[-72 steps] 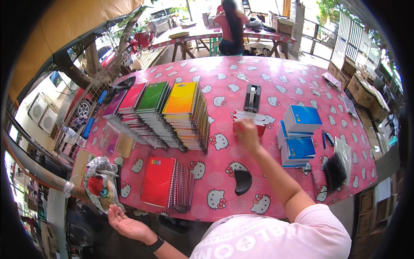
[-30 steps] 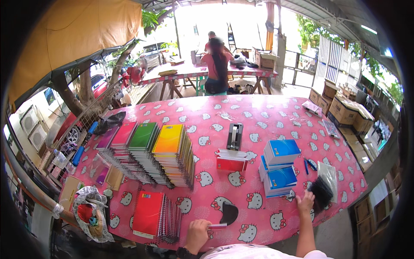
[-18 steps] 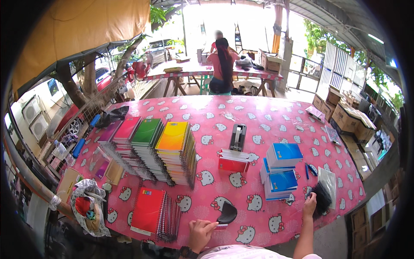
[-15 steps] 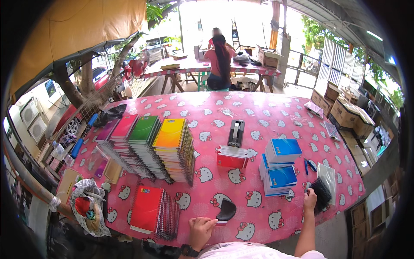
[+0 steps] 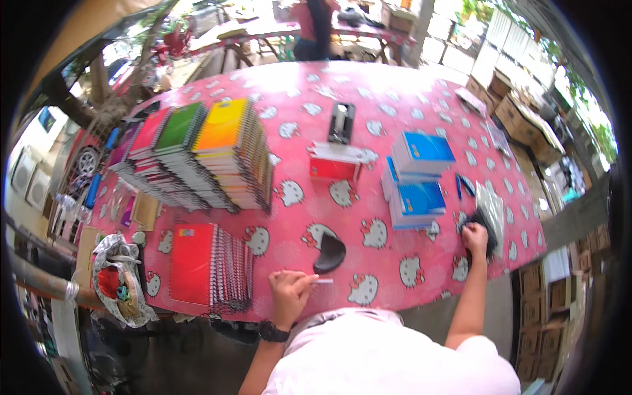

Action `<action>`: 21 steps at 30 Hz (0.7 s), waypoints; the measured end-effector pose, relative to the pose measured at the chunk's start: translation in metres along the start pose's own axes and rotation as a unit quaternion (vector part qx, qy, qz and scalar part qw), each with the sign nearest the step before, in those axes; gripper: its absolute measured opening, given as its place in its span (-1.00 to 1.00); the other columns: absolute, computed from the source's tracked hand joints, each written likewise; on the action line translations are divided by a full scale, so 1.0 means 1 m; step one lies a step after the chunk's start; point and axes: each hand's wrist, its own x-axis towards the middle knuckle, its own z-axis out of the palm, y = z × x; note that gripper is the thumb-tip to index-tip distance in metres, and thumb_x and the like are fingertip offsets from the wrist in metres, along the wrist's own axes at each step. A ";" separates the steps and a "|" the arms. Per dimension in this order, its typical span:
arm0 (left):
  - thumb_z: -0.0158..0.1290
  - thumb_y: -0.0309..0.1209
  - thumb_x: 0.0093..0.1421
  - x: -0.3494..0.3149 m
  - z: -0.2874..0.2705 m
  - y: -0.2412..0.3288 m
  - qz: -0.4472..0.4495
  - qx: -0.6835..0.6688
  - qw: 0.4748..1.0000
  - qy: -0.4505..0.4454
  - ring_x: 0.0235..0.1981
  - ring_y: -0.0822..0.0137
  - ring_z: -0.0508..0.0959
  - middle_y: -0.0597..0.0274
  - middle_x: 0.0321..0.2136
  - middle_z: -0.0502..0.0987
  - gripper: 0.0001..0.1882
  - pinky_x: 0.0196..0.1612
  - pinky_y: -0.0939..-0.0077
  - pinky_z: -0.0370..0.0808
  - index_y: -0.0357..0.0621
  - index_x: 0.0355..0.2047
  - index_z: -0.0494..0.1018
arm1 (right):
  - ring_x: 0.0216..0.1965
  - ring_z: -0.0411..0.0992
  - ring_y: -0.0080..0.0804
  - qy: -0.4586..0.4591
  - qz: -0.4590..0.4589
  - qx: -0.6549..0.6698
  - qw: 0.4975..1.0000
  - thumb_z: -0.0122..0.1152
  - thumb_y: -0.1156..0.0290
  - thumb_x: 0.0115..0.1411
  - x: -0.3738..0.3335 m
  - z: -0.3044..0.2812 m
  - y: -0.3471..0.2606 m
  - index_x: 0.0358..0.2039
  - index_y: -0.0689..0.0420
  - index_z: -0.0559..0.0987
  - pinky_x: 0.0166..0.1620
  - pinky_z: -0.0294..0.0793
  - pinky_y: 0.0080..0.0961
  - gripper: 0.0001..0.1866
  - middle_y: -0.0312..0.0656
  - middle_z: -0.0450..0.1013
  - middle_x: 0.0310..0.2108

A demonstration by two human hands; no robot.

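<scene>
My left hand, with a dark watch on its wrist, is closed at the near edge of the table. A thin white strip sticks out from its pinched fingertips; the rest of it is hidden. Just beyond lies a black half-moon-shaped piece. To the right, my right hand is closed over a bundle of thin black strands; what its fingers grip is hidden. A stack of red spiral notebooks lies left of my left hand.
Tall stacks of yellow, green and pink spiral notebooks stand at the left. Blue notebooks are stacked right of centre. A black tape dispenser stands behind small red notebooks. A cloth bag hangs at the left edge.
The view has tipped down, so the table sits higher in the picture. My right hand has moved onto the black bundle; my left hand still pinches the thin piece.
</scene>
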 end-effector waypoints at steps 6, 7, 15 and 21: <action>0.24 -0.43 -0.08 -0.004 0.004 0.008 -0.012 0.032 0.999 0.007 -0.29 0.33 0.47 0.35 -0.42 0.52 -0.81 -0.09 0.31 0.20 0.03 -0.38 0.60 | -0.69 0.36 -0.61 -0.013 0.079 0.151 0.985 0.26 0.37 0.09 -0.012 -0.016 -0.045 -0.28 0.23 0.57 -0.60 0.37 -0.61 -0.77 -0.30 0.46 -0.61; 0.21 -0.45 -0.04 -0.003 0.004 0.012 -0.018 0.044 0.999 0.007 -0.28 0.28 0.47 0.32 -0.42 0.51 -0.83 -0.05 0.27 0.21 -0.02 -0.38 0.56 | -0.60 0.34 -0.66 -0.016 0.130 0.227 0.965 0.09 0.44 0.20 -0.016 -0.017 -0.069 -0.13 0.20 0.52 -0.55 0.32 -0.70 -0.77 -0.34 0.45 -0.51; 0.17 -0.44 0.02 0.004 0.011 0.008 -0.039 0.030 0.999 0.006 -0.26 0.28 0.48 0.31 -0.40 0.53 -0.86 0.02 0.24 0.19 -0.04 -0.35 0.53 | -0.45 0.34 -0.63 -0.496 -0.101 0.307 0.806 0.11 0.50 0.23 -0.166 0.026 -0.276 -0.13 0.15 0.57 -0.39 0.35 -0.63 -0.80 -0.34 0.41 -0.36; 0.20 -0.41 0.01 0.001 0.009 0.010 -0.044 0.022 0.999 -0.006 -0.28 0.36 0.48 0.37 -0.41 0.53 -0.83 0.01 0.29 0.16 -0.01 -0.33 0.57 | -0.44 0.37 -0.61 -0.487 -0.140 0.291 0.812 0.14 0.70 0.11 -0.204 0.091 -0.276 -0.23 0.21 0.56 -0.36 0.37 -0.62 -0.79 -0.30 0.35 -0.35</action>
